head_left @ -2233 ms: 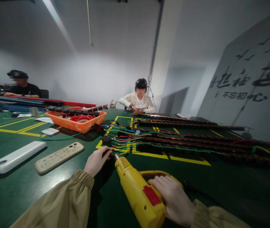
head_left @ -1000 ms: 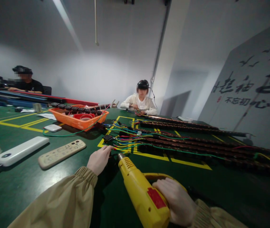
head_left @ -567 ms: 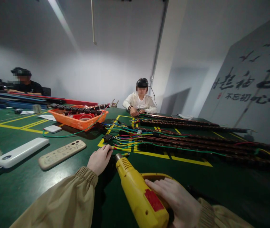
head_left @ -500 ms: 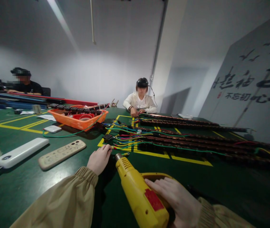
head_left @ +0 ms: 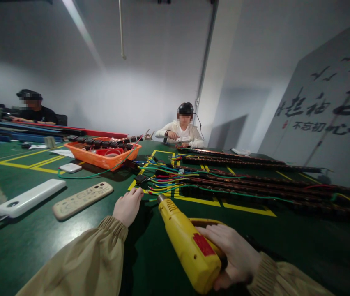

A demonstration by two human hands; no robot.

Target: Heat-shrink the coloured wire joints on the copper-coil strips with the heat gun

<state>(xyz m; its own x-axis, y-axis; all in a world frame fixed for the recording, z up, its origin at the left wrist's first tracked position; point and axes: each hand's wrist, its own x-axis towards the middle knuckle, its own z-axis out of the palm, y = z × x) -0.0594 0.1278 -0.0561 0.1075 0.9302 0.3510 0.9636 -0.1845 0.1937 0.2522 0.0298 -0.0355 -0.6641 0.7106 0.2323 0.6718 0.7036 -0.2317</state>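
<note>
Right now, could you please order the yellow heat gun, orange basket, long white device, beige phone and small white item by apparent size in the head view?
Yellow heat gun
Orange basket
Long white device and beige phone: too alike to rank
Small white item

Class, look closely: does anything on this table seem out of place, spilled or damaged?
Nothing looks spilled or broken. Slightly untidy: a green wire trails from the orange basket across the tabletop to the small white case, and strips of black parts jut over the basket's rim rather than lying inside.
</note>
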